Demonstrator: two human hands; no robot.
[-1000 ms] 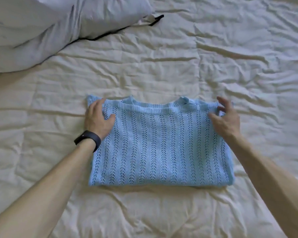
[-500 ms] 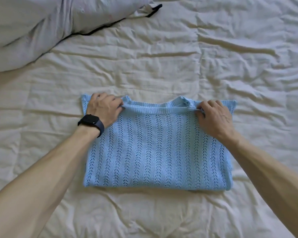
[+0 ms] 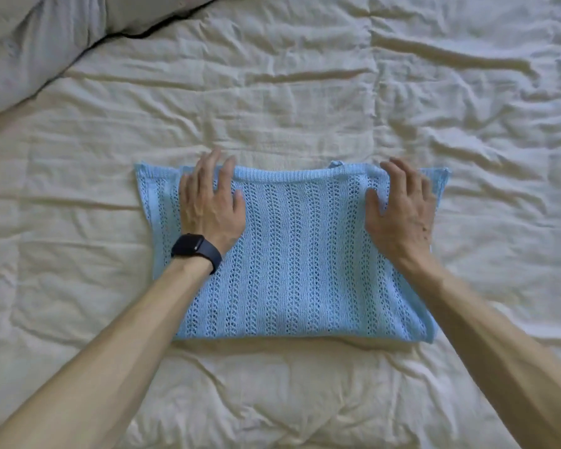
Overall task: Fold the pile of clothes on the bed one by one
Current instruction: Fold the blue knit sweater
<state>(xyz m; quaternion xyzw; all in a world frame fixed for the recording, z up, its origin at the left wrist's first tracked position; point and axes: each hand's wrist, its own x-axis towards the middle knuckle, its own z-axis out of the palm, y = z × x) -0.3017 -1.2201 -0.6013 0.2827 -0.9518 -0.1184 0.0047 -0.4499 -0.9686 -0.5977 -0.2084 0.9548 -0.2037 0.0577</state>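
Note:
A light blue open-knit sweater (image 3: 298,254) lies folded into a rectangle on the cream bedspread (image 3: 305,92), its ribbed neckline along the far edge. My left hand (image 3: 209,202), with a dark watch on the wrist, rests flat on the sweater's upper left part, fingers straight and reaching the far edge. My right hand (image 3: 402,209) presses on the upper right part, fingers spread and slightly bent over the fabric. Neither hand grips the knit.
A grey pillow (image 3: 39,37) lies at the top left with a black strip showing under its edge. Wrinkled cream bedding surrounds the sweater on all sides.
Both hands have let go of the neckline corners they pinched and now lie flat on the sweater. The view has moved closer.

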